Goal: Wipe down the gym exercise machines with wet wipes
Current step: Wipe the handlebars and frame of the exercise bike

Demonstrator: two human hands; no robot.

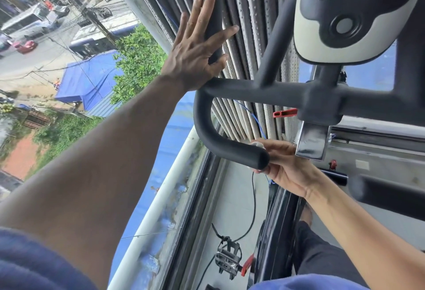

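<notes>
Window side of the gym, street far below, exercise bike handlebar point(232, 89) up front.
Left hand point(197, 55) spread flat, fingers straight, braced against the upright bar. Right hand point(281, 165) pinching a small white wet wipe point(255, 145) at the curved grip's end cap. Wiping the grip, by the look of it; next likely calls for sliding the wipe along the curve toward the crossbar.

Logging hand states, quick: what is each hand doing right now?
Left hand: open, fingers straight, resting on the black padded handlebar.
Right hand: pinching a small white wet wipe at the handlebar's end.
</notes>
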